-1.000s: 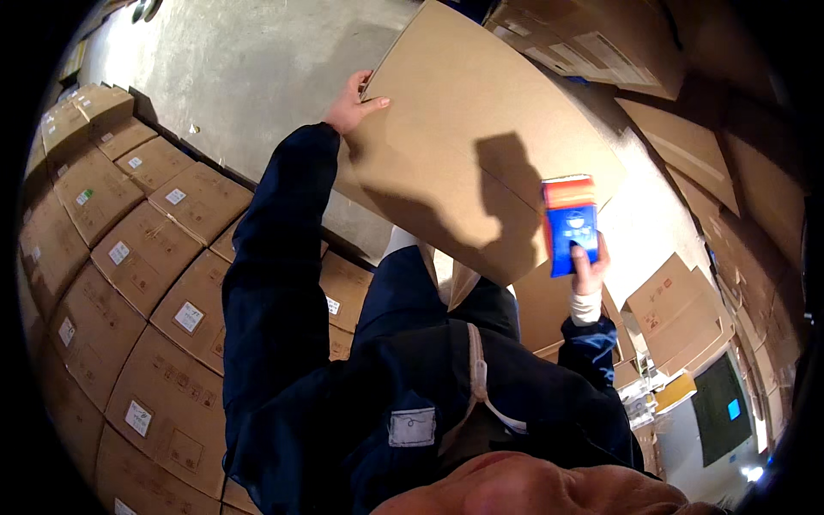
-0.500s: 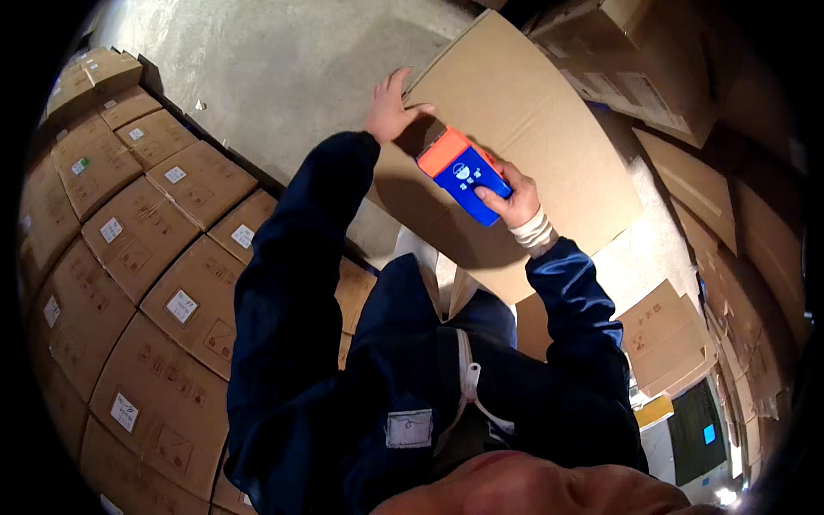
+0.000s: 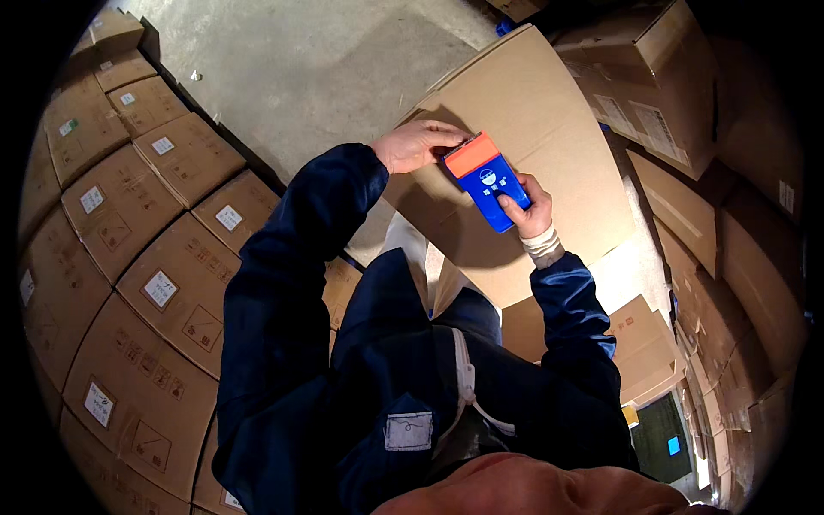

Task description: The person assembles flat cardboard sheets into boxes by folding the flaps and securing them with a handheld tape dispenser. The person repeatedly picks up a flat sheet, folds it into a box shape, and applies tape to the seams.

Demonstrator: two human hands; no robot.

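Observation:
My right hand [image 3: 535,210] grips a blue box-shaped handheld tool with an orange end [image 3: 489,184], thumb across its blue face. A dark, toothed-looking edge runs along the orange end. My left hand [image 3: 419,146] is at that edge, its fingers bent together and partly hidden. What they pinch, if anything, I cannot make out. Below both hands lies a large brown cardboard sheet or flattened carton [image 3: 558,146], and the tool is held over it.
Stacked, labelled cartons [image 3: 159,257] fill the left side. More cartons [image 3: 652,81] stand at the upper right, with leaning cardboard below them. Grey concrete floor [image 3: 283,69] shows at the top, and an open carton [image 3: 644,348] sits at the lower right.
My left hand has gone from spread fingers to bent ones and moved right to the tool's orange end. The tool has shifted slightly right and turned more upright in my right hand.

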